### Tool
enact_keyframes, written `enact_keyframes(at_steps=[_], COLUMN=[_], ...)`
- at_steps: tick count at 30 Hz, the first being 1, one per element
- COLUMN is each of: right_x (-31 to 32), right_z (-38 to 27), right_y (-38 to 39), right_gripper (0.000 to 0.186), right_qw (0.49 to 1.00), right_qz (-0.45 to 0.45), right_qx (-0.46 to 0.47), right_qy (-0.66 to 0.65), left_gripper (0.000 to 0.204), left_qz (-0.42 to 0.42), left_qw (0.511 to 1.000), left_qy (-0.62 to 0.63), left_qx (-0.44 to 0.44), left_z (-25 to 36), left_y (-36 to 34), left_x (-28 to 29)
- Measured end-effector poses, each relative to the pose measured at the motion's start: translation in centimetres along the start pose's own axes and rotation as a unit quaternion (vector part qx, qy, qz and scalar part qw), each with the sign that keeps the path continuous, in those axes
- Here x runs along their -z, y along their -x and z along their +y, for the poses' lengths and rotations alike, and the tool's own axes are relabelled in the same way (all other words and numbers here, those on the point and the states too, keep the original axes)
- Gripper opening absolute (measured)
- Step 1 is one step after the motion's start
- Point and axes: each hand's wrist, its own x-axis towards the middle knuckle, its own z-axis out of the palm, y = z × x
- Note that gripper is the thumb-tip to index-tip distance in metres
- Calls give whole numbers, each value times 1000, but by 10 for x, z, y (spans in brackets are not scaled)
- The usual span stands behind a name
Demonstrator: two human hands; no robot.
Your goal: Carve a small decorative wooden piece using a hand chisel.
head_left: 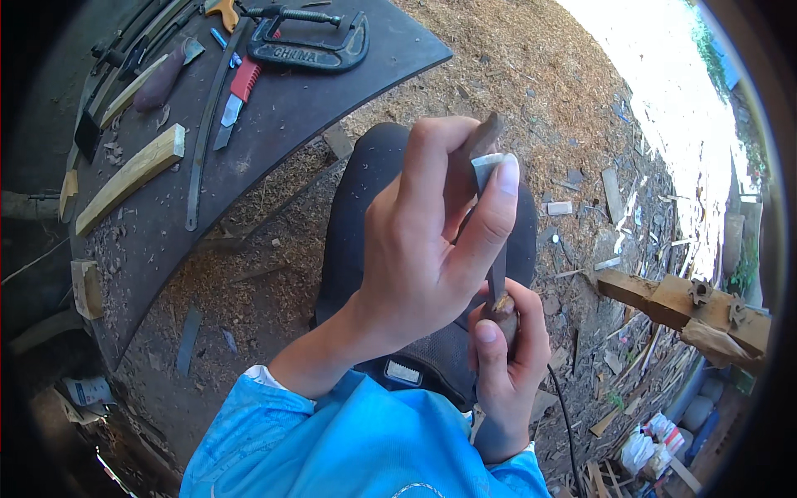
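Observation:
Above my lap I hold a chisel-like tool (498, 272) upright, its bright bevelled tip pointing away from me. My right hand (513, 349) is closed around its wooden handle (501, 309), low and near my body. My left hand (432, 220) is closed near the tip, with the thumb beside the bevel. Between its thumb and bent forefinger sits a small dark brown, stone-like piece (488, 133), touching or just behind the bevel; I cannot tell which. The left fingers hide part of the blade.
A dark table (274, 116) at left carries a black C-clamp (311, 46), a red utility knife (241, 87), a curved wooden piece (133, 174) and a long metal strip (207, 133). Wood shavings (523, 75) cover the ground. A wooden beam (664, 303) lies at right.

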Motion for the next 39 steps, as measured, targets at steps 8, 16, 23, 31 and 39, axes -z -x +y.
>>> enact_keyframes(at_steps=[8, 16, 23, 31, 39], right_x=[-8, 10, 9, 4, 15], right_z=[22, 13, -1, 17, 26], right_y=[-15, -24, -8, -20, -20], right_gripper=[42, 44, 40, 44, 42], right_qw=[949, 948, 999, 919, 983], right_qz=[111, 71, 12, 141, 144], right_qx=[197, 207, -34, 228, 96], right_qy=[220, 231, 18, 288, 60], left_gripper=[23, 25, 17, 26, 58], left_qz=[-26, -21, -30, -94, -173], left_qw=[998, 990, 989, 988, 863], left_qy=[8, 119, 101, 58, 352], left_qx=[51, 74, 104, 105, 318], left_z=[3, 1, 3, 6, 8], left_y=[3, 5, 2, 7, -4], left_x=[-6, -6, -2, -4, 13])
